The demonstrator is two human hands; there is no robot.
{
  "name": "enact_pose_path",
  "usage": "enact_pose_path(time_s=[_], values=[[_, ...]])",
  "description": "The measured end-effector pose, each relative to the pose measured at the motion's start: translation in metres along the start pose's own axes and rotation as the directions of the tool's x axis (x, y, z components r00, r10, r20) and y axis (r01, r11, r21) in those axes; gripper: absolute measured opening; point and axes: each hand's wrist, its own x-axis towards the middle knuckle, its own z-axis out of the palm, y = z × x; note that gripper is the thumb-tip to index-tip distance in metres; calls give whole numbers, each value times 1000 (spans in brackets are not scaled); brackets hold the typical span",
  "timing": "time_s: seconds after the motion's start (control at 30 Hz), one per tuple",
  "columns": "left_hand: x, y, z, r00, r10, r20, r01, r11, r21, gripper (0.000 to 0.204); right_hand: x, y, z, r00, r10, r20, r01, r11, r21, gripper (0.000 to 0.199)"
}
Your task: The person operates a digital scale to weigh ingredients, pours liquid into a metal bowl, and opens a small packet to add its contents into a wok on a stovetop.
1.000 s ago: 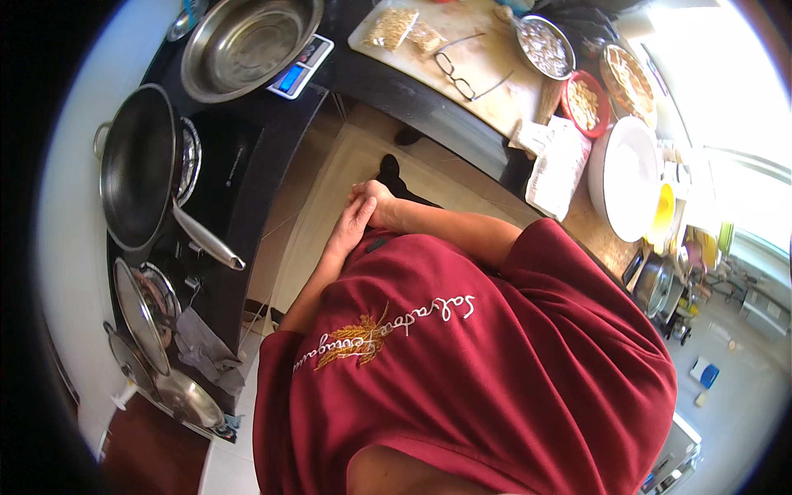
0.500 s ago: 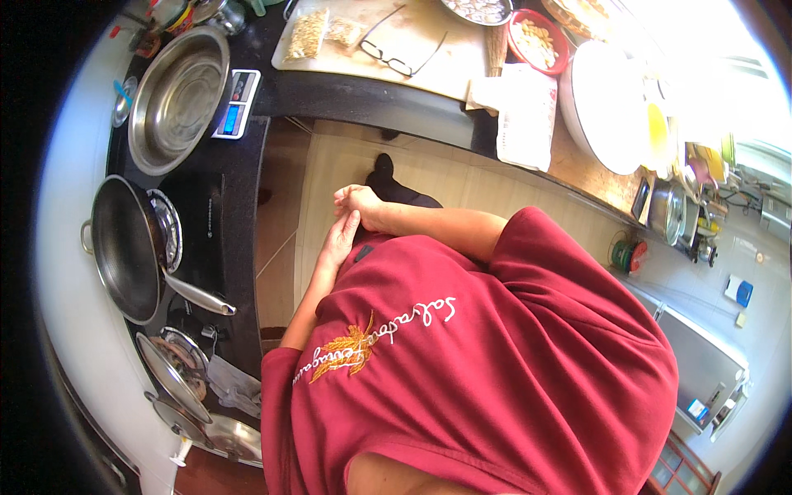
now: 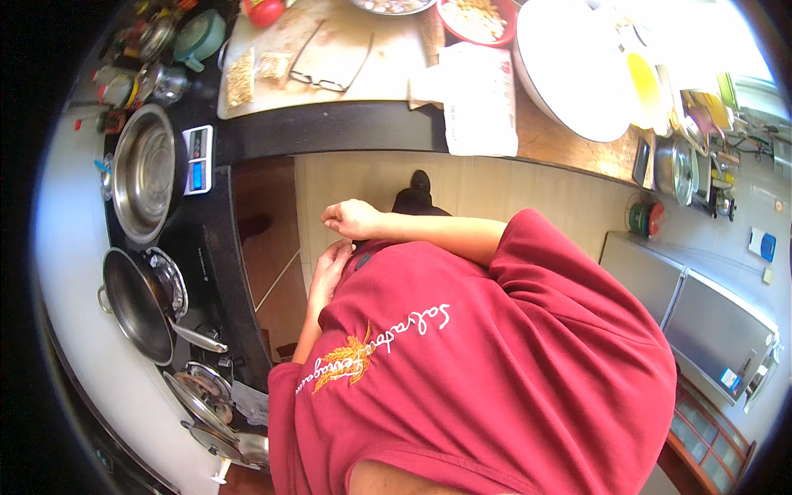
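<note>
Head view: right hand (image 3: pixel 353 219) loosely curled, grasping nothing, forearm bent across the chest, left hand (image 3: pixel 330 268) just below it, fingers slack and empty against the red shirt (image 3: pixel 495 363) front, both well apart from the counter (image 3: pixel 330 132).

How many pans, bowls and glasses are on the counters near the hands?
Frying pan: 1
Steel bowl: 1
White bowl: 1
Red bowl: 1
Eyeglasses: 1
Total: 5
Left hand and right hand hold none of them.
</note>
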Motion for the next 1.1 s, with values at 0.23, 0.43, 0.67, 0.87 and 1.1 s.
enact_pose_path(time_s=[0.23,0.43,0.67,0.87,1.1], values=[[68,67,94,998,-54,37,51,996,69,47,-85,46,-155,869,-322,-376,318,945,-76,18],[90,146,193,974,201,105,-204,979,14,55,-166,83,-234,564,-366,-740,227,930,-288,19],[110,176,257,924,380,34,-345,794,501,59,-197,117,-253,625,-240,-743,-35,942,-333,40],[110,173,257,913,396,99,-372,706,603,55,-194,123,-249,629,-177,-757,-44,964,-262,42],[103,170,256,922,379,75,-352,745,567,53,-196,117,-249,661,-160,-733,-30,971,-239,44]])
